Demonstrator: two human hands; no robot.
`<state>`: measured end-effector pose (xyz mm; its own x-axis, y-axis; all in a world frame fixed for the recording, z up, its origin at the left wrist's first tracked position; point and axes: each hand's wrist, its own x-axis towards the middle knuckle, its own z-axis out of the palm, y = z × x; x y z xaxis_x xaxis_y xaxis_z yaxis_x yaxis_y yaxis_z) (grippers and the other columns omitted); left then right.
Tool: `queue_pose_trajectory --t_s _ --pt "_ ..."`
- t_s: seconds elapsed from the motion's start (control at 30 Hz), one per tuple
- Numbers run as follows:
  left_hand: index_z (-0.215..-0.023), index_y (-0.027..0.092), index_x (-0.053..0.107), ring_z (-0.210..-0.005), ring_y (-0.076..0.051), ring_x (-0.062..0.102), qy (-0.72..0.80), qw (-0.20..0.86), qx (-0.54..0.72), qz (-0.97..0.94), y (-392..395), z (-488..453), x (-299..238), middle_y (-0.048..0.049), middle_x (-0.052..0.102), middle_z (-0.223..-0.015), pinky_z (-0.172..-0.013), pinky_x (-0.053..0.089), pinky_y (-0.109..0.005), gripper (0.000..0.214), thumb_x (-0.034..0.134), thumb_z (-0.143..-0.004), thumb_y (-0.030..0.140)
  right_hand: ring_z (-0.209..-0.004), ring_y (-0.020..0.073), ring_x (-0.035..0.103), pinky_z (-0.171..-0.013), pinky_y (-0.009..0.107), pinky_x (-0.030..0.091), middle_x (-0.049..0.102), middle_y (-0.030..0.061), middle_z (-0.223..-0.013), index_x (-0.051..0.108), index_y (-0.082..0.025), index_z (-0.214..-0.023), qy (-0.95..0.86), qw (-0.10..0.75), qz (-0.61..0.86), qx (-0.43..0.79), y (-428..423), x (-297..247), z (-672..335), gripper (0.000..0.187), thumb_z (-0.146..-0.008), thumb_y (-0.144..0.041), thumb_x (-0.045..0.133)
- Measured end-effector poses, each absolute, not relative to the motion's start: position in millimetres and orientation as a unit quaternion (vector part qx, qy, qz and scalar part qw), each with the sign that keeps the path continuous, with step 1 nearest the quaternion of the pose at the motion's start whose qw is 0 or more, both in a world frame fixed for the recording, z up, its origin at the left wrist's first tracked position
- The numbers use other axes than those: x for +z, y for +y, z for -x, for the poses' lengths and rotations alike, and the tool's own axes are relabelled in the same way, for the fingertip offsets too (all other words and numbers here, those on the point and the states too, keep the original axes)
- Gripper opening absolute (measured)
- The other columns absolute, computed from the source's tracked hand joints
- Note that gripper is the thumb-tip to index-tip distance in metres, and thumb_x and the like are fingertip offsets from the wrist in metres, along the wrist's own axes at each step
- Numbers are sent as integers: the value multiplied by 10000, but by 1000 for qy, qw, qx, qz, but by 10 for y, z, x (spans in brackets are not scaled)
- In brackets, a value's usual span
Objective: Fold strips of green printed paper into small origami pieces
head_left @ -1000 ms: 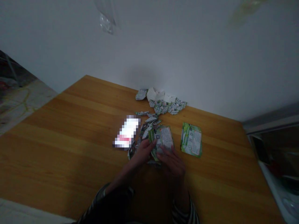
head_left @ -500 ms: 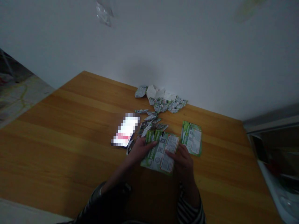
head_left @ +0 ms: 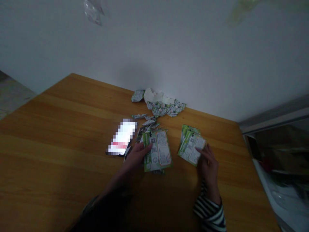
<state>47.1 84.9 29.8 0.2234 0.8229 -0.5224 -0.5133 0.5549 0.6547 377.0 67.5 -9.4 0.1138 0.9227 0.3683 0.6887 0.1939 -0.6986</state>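
My left hand (head_left: pixel 136 156) is closed on a green and white printed card (head_left: pixel 160 151), thumb across its left edge. At least one more sheet pokes out beneath its lower edge. To the right, my right hand (head_left: pixel 209 161) grips another green and white card (head_left: pixel 191 148) by its right side, thumb or finger on its face. That card overlaps a small pile of similar cards (head_left: pixel 187 129) on the table. Folded paper pieces (head_left: pixel 149 122) lie just beyond my left hand, partly covered by the card there.
A lit phone (head_left: pixel 123 137), its screen blurred out, lies left of my left hand on the wooden table (head_left: pixel 60 129). Crumpled and folded papers (head_left: pixel 159 104) line the wall. At the right edge stands a shelf-like frame (head_left: pixel 263 180) holding dim objects.
My right hand has moved right, carrying one card from the left hand's cards over to the pile. The left hand still holds its cards. The view has shifted slightly right.
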Motion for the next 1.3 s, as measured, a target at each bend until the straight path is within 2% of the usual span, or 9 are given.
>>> queue_pose_trajectory --t_s 0.1,0.2,0.33,0.43,0.57,0.7,0.8,1.0,1.3 --pt "-1001 122 669 -608 -199 711 433 771 438 -160 849 -482 302 -83 758 -785 -556 569 -282 327 772 -728 270 -1448 288 222 -1116 630 218 328 87 -1540 657 -204 -1188 -643 437 624 77 641 35 -3611 365 -927 -219 402" --pt "-993 121 669 -586 -197 707 432 779 431 -142 843 -491 319 -82 756 -762 -557 568 -284 324 780 -710 232 -1464 308 146 -1127 623 199 233 61 -1579 550 -258 -1321 -710 384 580 108 590 238 -3285 431 -891 -260 545" --pt "-910 112 692 -600 -198 708 417 802 396 -162 803 -504 341 -91 754 -754 -578 565 -284 287 799 -689 259 -1465 315 132 -1136 583 226 192 -19 -1590 633 -332 -1221 -791 335 482 173 563 407 -2837 398 -833 -245 648" --pt "-862 116 710 -655 -208 714 401 811 373 -204 767 -530 367 -93 755 -777 -617 569 -295 282 799 -688 319 -1448 279 221 -1133 548 253 322 -59 -1543 751 -323 -898 -773 389 451 220 577 392 -2640 205 -884 -220 575" --pt "-919 137 727 -879 -264 717 387 800 389 -243 742 -597 412 -96 760 -851 -772 569 -355 328 747 -731 405 -1344 285 424 -1095 482 340 476 96 -1448 721 -212 -951 -619 477 559 277 586 271 -2519 181 -865 -324 607" --pt "-995 132 714 -1019 -287 677 373 790 399 -278 744 -634 404 -112 751 -976 -924 516 -419 508 632 -776 583 -861 231 655 -773 344 521 718 73 -923 687 -163 -829 -500 481 630 349 569 220 -2405 271 -837 -424 616" --pt "-1036 120 695 -1064 -291 651 378 776 374 -341 748 -623 385 -113 726 -1087 -989 475 -422 566 667 -736 599 -587 140 530 -569 243 438 585 -26 -602 612 -161 -662 -493 465 646 351 550 246 -2313 319 -811 -442 639" --pt "-1145 133 636 -1075 -273 640 391 767 345 -373 731 -629 390 -92 715 -1120 -952 500 -386 503 730 -753 435 -629 135 499 -592 240 409 549 -18 -669 588 -168 -709 -491 519 641 281 517 243 -2230 289 -850 -421 594" --pt "-1129 132 661 -881 -226 692 366 775 326 -399 703 -666 298 -87 738 -1026 -828 550 -353 422 634 -841 439 -546 109 431 -532 214 380 472 -49 -569 524 -174 -628 -474 527 656 260 499 240 -2236 324 -852 -397 595"
